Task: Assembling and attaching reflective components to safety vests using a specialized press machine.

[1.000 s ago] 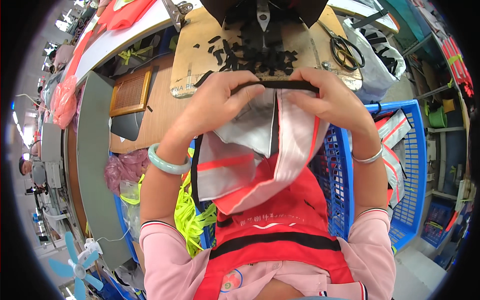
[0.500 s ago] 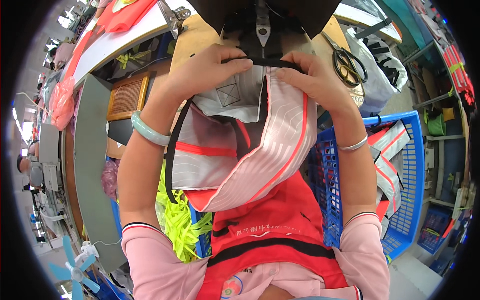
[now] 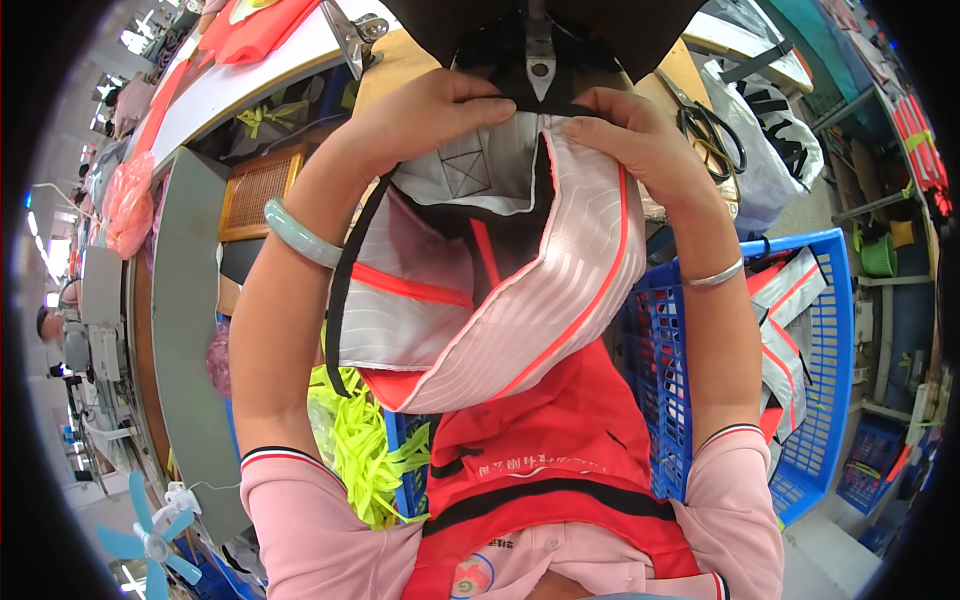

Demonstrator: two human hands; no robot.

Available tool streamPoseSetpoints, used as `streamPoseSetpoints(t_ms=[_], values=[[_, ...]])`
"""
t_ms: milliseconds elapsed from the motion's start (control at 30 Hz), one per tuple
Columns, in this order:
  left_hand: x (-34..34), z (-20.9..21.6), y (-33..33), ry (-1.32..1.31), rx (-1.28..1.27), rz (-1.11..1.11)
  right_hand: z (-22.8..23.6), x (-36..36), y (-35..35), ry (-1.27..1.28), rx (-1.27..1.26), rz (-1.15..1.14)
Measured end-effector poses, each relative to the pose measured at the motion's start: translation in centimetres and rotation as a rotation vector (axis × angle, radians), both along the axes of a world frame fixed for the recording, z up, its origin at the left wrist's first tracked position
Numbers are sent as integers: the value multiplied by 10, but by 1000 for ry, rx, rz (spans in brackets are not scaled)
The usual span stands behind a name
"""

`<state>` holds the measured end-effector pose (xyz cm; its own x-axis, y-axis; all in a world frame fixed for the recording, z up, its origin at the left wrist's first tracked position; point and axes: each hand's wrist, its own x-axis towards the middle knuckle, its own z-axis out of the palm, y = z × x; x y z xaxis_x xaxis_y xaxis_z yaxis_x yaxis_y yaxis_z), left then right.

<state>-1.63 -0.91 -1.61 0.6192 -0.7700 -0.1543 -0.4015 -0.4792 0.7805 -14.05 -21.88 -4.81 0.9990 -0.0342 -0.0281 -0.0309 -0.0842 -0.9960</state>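
A grey-white garment piece [image 3: 585,260] with red-orange strips and black binding hangs between my hands, its lower part over my red apron. My left hand [image 3: 440,115] pinches its top edge at the black binding, thumb on the near side. My right hand [image 3: 635,140] grips the same edge a little to the right, fingers behind and thumb in front. A stitched crossed square shows on the inner panel between them. Just beyond the edge, the pointed metal part [image 3: 541,68] of a dark machine [image 3: 640,25] hangs down. Whether the binding touches that machine I cannot tell.
Black-handled scissors [image 3: 708,135] lie right of the machine. A blue plastic basket [image 3: 835,370] with similar pieces stands at my right. Neon yellow strips [image 3: 365,450] fill the space below my left arm. A woven-topped wooden frame [image 3: 258,195] and a grey panel [image 3: 190,330] are at the left.
Both hands and the garment's top edge have moved slightly farther away, closer to the machine's pointed part. Both hands keep hold of the edge.
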Motion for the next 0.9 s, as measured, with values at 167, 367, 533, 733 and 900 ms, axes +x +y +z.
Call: streamPoseSetpoints(t_ms=[167,367,533,733,900], values=[[2,3,-3,-4,48,16,1,2,-3,-40,-98,-9],[5,4,-4,39,-56,-17,3,5,-1,-38,-37,-23],[4,4,-4,68,-53,2,2,6,0,-1,-48,-82],[4,4,-4,59,-54,3,-1,5,2,-14,-2,-70],[12,2,2,13,-14,81,-4,1,0,-99,15,-190]])
